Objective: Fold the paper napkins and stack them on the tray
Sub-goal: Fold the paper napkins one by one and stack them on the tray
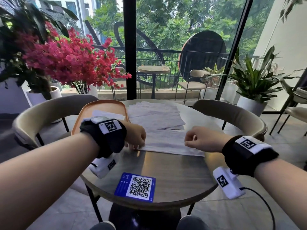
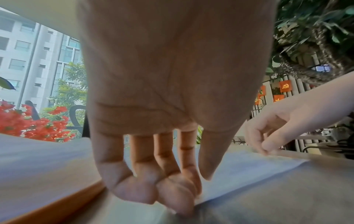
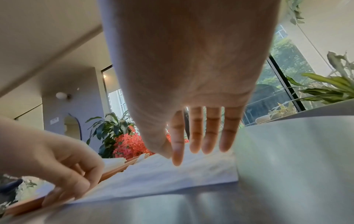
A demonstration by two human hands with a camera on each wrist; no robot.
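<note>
A white paper napkin (image 1: 166,143) (image 2: 249,174) (image 3: 162,178) lies flat on the round table, between my two hands. My left hand (image 1: 136,138) (image 2: 191,189) (image 3: 67,174) has curled fingers that grip its near left corner. My right hand (image 1: 196,138) (image 2: 266,145) (image 3: 172,154) sits over the napkin's right part, with thumb and forefinger meeting on the paper. The orange tray (image 1: 106,105) (image 2: 57,201) stands at the back left and holds folded napkins (image 1: 108,114). Several unfolded napkins (image 1: 154,113) lie spread behind the one I hold.
A blue QR-code card (image 1: 135,186) lies near the table's (image 1: 174,171) front edge. Curved beige chairs (image 1: 49,112) (image 1: 232,113) stand at the table's left and right. Pink flowers (image 1: 69,60) rise at the back left, in front of a glass wall.
</note>
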